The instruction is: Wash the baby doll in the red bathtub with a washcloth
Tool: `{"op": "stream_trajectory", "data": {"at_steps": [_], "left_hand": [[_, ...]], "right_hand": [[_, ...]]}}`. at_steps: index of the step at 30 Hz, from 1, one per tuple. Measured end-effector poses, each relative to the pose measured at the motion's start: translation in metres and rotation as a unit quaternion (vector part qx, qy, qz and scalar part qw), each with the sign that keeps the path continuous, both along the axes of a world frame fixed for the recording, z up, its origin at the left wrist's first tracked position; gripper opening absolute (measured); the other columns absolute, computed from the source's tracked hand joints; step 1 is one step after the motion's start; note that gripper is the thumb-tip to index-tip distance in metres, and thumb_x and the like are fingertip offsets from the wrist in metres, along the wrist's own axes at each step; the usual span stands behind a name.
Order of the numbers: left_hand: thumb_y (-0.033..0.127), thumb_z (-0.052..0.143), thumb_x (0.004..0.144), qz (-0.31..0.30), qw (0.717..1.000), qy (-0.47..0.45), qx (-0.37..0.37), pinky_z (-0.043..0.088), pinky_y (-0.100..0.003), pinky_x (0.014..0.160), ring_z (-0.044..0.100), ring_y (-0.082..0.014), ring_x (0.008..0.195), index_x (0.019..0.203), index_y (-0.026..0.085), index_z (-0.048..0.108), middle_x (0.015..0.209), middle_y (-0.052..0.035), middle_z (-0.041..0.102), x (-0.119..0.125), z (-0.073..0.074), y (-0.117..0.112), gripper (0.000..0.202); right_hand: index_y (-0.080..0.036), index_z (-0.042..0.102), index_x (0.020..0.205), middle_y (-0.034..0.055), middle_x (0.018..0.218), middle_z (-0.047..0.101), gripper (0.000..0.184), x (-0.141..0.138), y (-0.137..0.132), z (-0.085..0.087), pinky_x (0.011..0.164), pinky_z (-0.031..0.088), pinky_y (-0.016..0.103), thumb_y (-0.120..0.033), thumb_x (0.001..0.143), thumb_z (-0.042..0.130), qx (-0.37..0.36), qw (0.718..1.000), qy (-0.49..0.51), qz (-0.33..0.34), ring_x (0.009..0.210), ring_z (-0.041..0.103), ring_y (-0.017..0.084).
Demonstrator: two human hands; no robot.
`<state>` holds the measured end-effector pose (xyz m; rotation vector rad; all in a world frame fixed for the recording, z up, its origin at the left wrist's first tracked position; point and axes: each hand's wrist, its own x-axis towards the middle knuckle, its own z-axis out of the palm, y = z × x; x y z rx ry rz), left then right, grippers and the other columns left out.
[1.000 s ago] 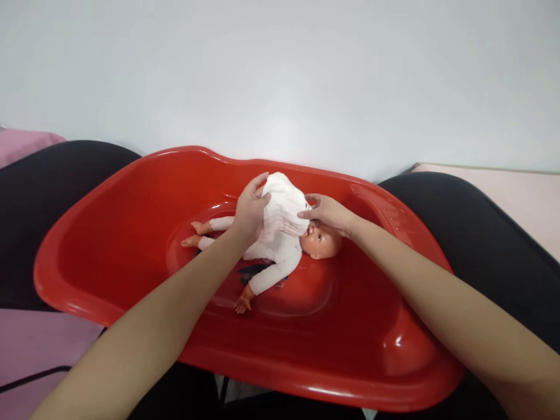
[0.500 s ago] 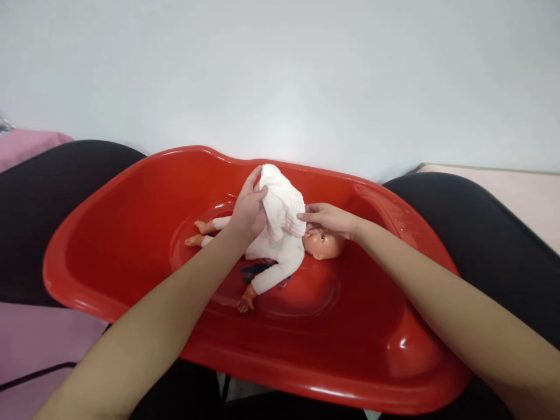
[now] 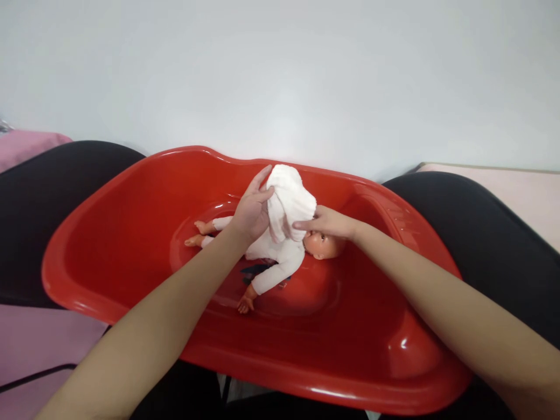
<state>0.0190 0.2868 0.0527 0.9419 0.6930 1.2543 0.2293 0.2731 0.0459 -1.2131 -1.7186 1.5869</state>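
Note:
A folded white cloth (image 3: 286,195) is held up between my two hands, above the chest of a baby doll (image 3: 273,251). My left hand (image 3: 254,207) grips the cloth's left side, thumb in front and fingers behind it. At the lower right, my right hand (image 3: 326,223) has its thumb over the cloth's edge, with its other fingers partly hidden behind. The doll lies on its back with its head to the right, its body soft and white and one arm stretched toward me. Cloth and right hand cover part of its face.
The doll lies inside a large red baby bathtub (image 3: 332,379). Black chair-like shapes (image 3: 65,175) flank the tub on both sides. A pink surface (image 3: 35,338) lies at lower left, with a pale wall (image 3: 280,76) behind.
The cloth has shifted slightly to the right and turned. My right hand has moved its thumb over the cloth's edge. The doll and the tub stay in place.

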Motion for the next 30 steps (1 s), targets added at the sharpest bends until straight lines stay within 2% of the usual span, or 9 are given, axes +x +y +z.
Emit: {"op": "stream_trajectory", "data": {"at_steps": [3,6,9,12,15,18,23,26,30], "left_hand": [[0.014,0.059,0.088,-0.017,1.0,-0.002,-0.009,0.048,-0.047,0.108,0.065,-0.0246,0.118,0.149,0.026,0.044,0.119,-0.0066,0.07,0.0,-0.002,0.001,0.064],[0.014,0.059,0.088,-0.009,1.0,0.006,-0.028,0.05,-0.045,0.105,0.067,-0.0225,0.11,0.148,0.026,0.045,0.112,-0.0063,0.07,0.0,-0.004,0.002,0.062],[0.019,0.06,0.09,-0.015,0.998,0.037,-0.048,0.052,-0.044,0.101,0.068,-0.021,0.104,0.15,0.025,0.043,0.108,-0.0065,0.07,0.0,-0.005,0.001,0.062],[0.024,0.071,0.085,-0.049,0.994,0.085,-0.044,0.053,-0.044,0.099,0.067,-0.0239,0.108,0.151,0.025,0.041,0.12,-0.0091,0.068,0.001,-0.008,0.0,0.073],[0.026,0.08,0.077,-0.056,0.988,0.144,-0.01,0.053,-0.045,0.1,0.063,-0.0289,0.118,0.146,0.025,0.047,0.131,-0.0102,0.064,0.002,-0.014,-0.001,0.077],[0.029,0.082,0.075,-0.043,0.981,0.187,0.024,0.05,-0.046,0.103,0.06,-0.0303,0.122,0.14,0.026,0.054,0.134,-0.0093,0.064,0.0,-0.02,-0.001,0.07],[0.031,0.081,0.077,-0.026,0.98,0.197,0.022,0.049,-0.044,0.104,0.059,-0.0295,0.125,0.142,0.027,0.052,0.139,-0.0101,0.061,-0.003,-0.023,0.001,0.071],[0.032,0.08,0.079,-0.031,0.981,0.189,0.018,0.05,-0.045,0.103,0.059,-0.0296,0.125,0.141,0.026,0.052,0.138,-0.0104,0.062,-0.003,-0.024,0.001,0.069],[0.03,0.081,0.076,-0.032,0.976,0.214,0.009,0.048,-0.047,0.105,0.057,-0.0302,0.127,0.142,0.028,0.052,0.139,-0.0093,0.061,-0.001,-0.025,0.0,0.072]], "right_hand": [[-0.022,0.074,0.114,0.0082,0.117,0.075,0.047,-0.001,-0.001,0.004,0.093,0.057,0.039,-0.043,0.073,0.087,-0.031,0.992,0.105,-0.063,0.104,0.07,0.026],[-0.018,0.075,0.11,0.0108,0.113,0.076,0.048,-0.001,-0.001,0.005,0.089,0.058,0.04,-0.042,0.071,0.088,-0.04,0.98,0.165,-0.109,0.099,0.071,0.026],[-0.015,0.075,0.101,0.0113,0.1,0.078,0.046,-0.002,0.001,0.004,0.08,0.059,0.039,-0.044,0.068,0.09,-0.025,0.974,0.176,-0.144,0.087,0.072,0.026],[-0.015,0.074,0.099,0.0106,0.095,0.077,0.046,-0.001,0.003,0.003,0.075,0.059,0.038,-0.044,0.067,0.091,-0.003,0.969,0.171,-0.176,0.081,0.071,0.025],[-0.016,0.074,0.102,0.0101,0.098,0.077,0.045,-0.001,0.004,0.002,0.078,0.058,0.038,-0.042,0.07,0.089,0.01,0.967,0.162,-0.196,0.085,0.071,0.025],[-0.017,0.072,0.107,0.0103,0.104,0.077,0.044,-0.002,0.003,0.004,0.082,0.058,0.04,-0.04,0.072,0.088,0.0,0.97,0.157,-0.188,0.091,0.071,0.026],[-0.019,0.07,0.117,0.01,0.119,0.074,0.043,-0.003,0.0,0.007,0.093,0.056,0.042,-0.035,0.079,0.082,0.001,0.987,0.119,-0.105,0.107,0.069,0.028],[-0.021,0.063,0.125,0.0096,0.127,0.07,0.052,-0.003,0.0,0.007,0.099,0.054,0.045,-0.029,0.078,0.082,0.015,0.992,0.099,-0.073,0.114,0.066,0.029],[-0.023,0.056,0.131,0.0088,0.131,0.067,0.062,-0.004,-0.001,0.007,0.099,0.054,0.046,-0.023,0.074,0.082,0.028,0.994,0.077,-0.07,0.118,0.063,0.029]]}}
